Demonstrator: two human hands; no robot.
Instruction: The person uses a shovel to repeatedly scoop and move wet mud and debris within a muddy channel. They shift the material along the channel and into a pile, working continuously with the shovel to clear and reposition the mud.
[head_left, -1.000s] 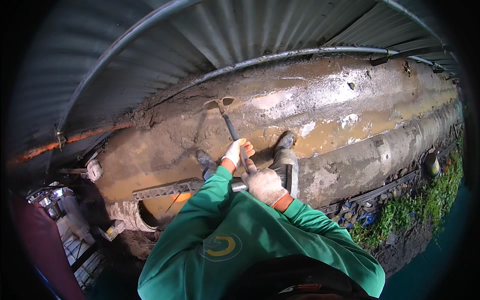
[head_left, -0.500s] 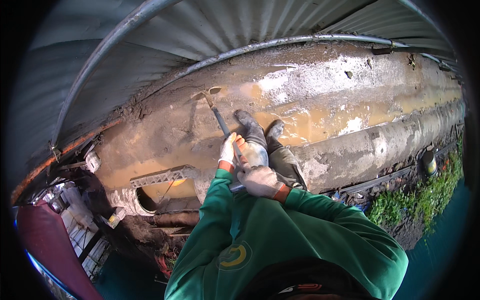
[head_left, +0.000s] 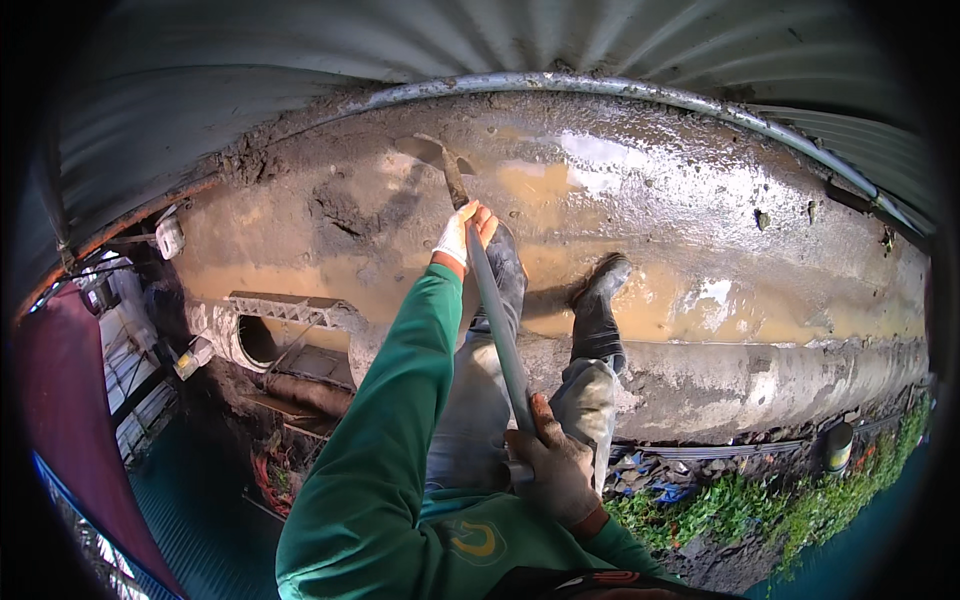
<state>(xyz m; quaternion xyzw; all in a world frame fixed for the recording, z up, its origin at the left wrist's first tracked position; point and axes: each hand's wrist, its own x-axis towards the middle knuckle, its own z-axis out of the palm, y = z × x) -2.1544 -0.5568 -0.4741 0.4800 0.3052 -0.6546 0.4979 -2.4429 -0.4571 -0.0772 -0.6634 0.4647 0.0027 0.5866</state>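
A long-handled shovel runs from my lap up into a muddy, water-filled trench; its blade rests in the mud near the far wall. My left hand, in a white and orange glove, grips the handle high up. My right hand, in a dirty glove, grips the lower end of the handle. My two rubber boots stand in the brown water. Both sleeves are green.
A corrugated metal wall with a grey pipe runs along the far side. A concrete ledge borders the near side, with grass and litter below it. A pipe opening and rubble lie at left.
My left hand slid up the handle and my arm stretched out, while the right hand dropped back toward my body. The shovel blade stays in the mud by the far wall.
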